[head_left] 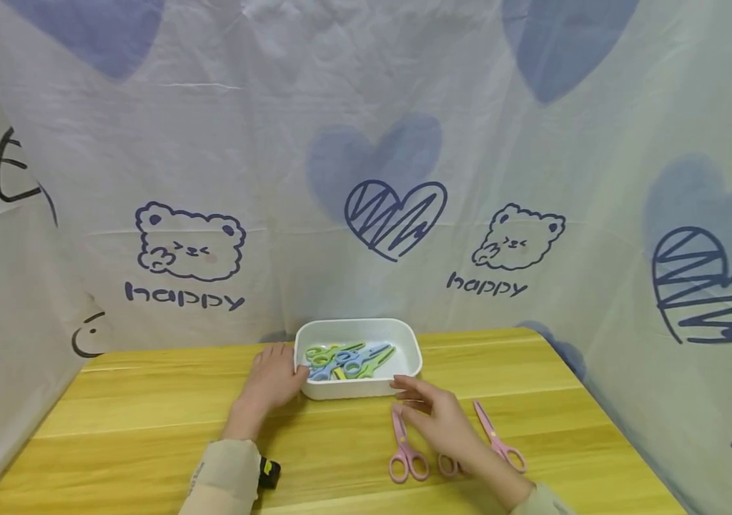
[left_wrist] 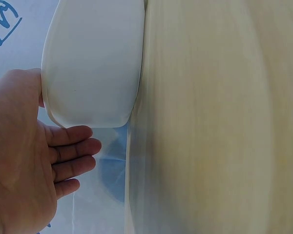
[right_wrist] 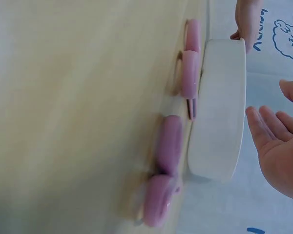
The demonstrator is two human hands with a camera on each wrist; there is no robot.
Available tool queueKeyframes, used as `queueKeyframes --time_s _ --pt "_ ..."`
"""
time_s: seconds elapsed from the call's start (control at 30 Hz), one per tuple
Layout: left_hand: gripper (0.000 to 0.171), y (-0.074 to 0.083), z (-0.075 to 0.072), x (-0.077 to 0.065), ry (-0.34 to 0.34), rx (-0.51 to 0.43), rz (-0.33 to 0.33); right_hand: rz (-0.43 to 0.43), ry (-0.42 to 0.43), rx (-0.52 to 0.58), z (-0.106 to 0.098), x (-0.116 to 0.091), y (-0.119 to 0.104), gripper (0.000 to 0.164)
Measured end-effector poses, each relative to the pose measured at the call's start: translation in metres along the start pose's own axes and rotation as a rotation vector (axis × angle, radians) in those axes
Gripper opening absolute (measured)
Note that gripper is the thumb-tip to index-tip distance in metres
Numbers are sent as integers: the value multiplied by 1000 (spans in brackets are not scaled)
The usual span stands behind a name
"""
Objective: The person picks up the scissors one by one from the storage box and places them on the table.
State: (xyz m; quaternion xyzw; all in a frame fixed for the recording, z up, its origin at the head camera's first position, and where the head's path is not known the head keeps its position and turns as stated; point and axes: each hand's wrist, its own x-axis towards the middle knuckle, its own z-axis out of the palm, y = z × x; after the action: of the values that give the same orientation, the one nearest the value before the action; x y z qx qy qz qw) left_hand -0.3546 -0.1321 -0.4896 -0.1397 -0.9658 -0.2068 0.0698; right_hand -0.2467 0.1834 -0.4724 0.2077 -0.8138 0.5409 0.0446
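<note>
A white plastic tray (head_left: 349, 388) stands near the back of the table, with several green and blue scissors (head_left: 356, 361) lying inside. My left hand (head_left: 274, 375) grips the tray's left end, thumb over the rim and index finger against the outer wall. In the left wrist view, the other fingers of that left hand (left_wrist: 34, 156) extend beside the wall. By the front right corner of the tray is my right hand (head_left: 437, 415), its fingers loosely bent and holding nothing. Pink scissors (head_left: 407, 461) lie under and beside it, one pair partly hidden by the wrist.
Another pair of pink scissors (head_left: 497, 443) lies to the right of my right wrist. The wooden table (head_left: 340, 443) ends just behind the tray, where a pale curtain (head_left: 289, 179) printed with hearts and bears hangs. More curtain hangs along both sides.
</note>
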Motion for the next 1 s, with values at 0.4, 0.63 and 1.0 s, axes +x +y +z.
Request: queueKeyframes --time_s 0.4,0.63,1.0 --pt "53 1 -2 -1 -2 4 0 57 70 58 13 43 -5 43" --pt "52 2 0 1 -3 -3 0 48 77 94 15 71 5 42" --pt "52 2 -1 0 -8 -15 -5 122 55 42 14 119 16 32"
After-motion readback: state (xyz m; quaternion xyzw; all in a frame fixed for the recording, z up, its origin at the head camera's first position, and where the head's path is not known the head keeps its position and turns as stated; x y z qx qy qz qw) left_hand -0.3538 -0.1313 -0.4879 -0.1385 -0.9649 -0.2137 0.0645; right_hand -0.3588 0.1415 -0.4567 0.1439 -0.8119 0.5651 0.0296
